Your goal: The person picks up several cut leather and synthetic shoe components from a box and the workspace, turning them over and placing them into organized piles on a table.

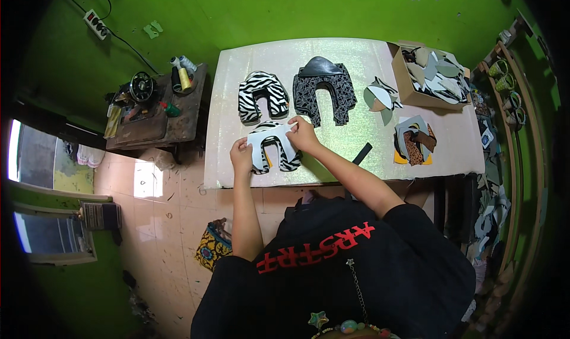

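Observation:
Both hands hold a white U-shaped piece (pixel 258 139) over a stack of zebra-print U-shaped pieces (pixel 290 161) near the table's front edge. My left hand (pixel 241 156) pinches its left side. At its upper right side, the fingers of my right hand (pixel 303 135) are closed on it. Just behind lies another zebra-print U-shaped stack (pixel 275 91). To the right of that sits a dark patterned U-shaped stack (pixel 339 98) with a black curved piece (pixel 319 67) on top. What the pieces are made of I cannot tell for sure.
Scraps (pixel 380 98) lie beside a cardboard box (pixel 409 89) full of cut-offs at the back right. Nearer are layered brown and grey pieces (pixel 415 140) and a black strip (pixel 362 153). A sewing machine (pixel 141 89) and thread spools (pixel 184 79) occupy a wooden stand (pixel 151 131) on the left.

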Demonstrator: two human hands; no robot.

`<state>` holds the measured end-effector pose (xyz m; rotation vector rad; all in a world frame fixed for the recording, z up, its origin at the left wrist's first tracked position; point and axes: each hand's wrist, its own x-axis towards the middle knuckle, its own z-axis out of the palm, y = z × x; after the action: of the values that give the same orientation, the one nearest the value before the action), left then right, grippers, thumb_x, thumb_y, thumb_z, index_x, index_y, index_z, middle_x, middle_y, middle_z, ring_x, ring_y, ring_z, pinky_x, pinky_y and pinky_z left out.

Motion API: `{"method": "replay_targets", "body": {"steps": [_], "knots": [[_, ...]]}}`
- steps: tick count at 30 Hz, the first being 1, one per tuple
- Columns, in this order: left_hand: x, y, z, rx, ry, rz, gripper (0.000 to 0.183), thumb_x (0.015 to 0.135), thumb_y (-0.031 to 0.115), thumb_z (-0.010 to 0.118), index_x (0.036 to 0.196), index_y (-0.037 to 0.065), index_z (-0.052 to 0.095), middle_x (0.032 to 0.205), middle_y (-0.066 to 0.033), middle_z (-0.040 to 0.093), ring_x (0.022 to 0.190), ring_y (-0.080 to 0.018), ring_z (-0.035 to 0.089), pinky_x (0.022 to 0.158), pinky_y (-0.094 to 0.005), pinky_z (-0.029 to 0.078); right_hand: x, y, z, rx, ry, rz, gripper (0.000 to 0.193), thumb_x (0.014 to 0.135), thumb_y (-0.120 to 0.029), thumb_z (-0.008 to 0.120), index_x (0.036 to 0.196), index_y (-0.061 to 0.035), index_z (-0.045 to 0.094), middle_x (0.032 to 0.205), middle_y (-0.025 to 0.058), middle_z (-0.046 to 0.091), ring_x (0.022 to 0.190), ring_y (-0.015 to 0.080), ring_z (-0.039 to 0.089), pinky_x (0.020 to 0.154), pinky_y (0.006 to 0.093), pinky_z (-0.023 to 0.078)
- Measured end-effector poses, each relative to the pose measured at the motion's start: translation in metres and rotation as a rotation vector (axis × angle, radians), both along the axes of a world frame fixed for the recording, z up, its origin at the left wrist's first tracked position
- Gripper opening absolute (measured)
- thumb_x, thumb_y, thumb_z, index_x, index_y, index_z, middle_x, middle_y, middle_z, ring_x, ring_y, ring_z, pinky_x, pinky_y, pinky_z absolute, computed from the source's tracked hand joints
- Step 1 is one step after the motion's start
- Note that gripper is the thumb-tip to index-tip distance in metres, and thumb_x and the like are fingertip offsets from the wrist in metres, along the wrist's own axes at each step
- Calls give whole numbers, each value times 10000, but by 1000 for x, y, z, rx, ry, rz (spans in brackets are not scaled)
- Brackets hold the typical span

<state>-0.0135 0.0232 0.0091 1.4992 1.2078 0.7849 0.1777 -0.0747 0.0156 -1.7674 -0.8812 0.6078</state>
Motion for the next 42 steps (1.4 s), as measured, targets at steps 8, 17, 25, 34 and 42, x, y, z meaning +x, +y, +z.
{"method": "replay_targets", "body": {"steps": [8, 17, 25, 34, 42], "knots": [[7, -14, 6, 338, 381, 134, 322, 751, 63, 607, 1067, 46, 547, 948, -130, 552, 853, -260, 559, 757, -361, 450, -3, -18, 11, -181, -315, 53, 419, 702, -250, 696, 1013, -28, 524, 903, 155, 580, 860, 306, 582, 746, 398, 466], [86, -57, 40, 743, 288, 125, 294, 718, 64, 597, 1010, 63, 558, 1145, -165, 421, 1088, -349, 382, 915, -448, 330, 72, -79, 1, -38, -250, -178, 225, 761, -200, 617, 883, -13, 592, 797, 134, 571, 746, 283, 573, 674, 372, 458], [195, -134, 25, 711, 170, -316, 241, 723, 64, 582, 964, 76, 573, 1156, -179, 419, 1106, -359, 351, 937, -456, 292, 175, -158, -6, -151, -334, -451, 169, 757, -140, 588, 895, -41, 594, 826, 118, 561, 792, 284, 556, 709, 390, 450], [292, -186, -9, 622, 175, -800, 331, 715, 111, 613, 1039, 56, 574, 1206, -175, 461, 1139, -357, 409, 957, -435, 336, 237, -196, -16, -338, -548, -392, 317, 733, -175, 638, 1022, -75, 558, 1009, 120, 524, 1012, 305, 471, 864, 421, 394], [335, -206, -13, 603, 405, -832, 531, 721, 166, 607, 1208, -5, 482, 1377, -178, 337, 1259, -348, 344, 994, -484, 314, 283, -179, -7, -554, -560, -303, 442, 733, -317, 687, 1046, -35, 554, 1034, 140, 554, 999, 308, 525, 814, 439, 429]]}}
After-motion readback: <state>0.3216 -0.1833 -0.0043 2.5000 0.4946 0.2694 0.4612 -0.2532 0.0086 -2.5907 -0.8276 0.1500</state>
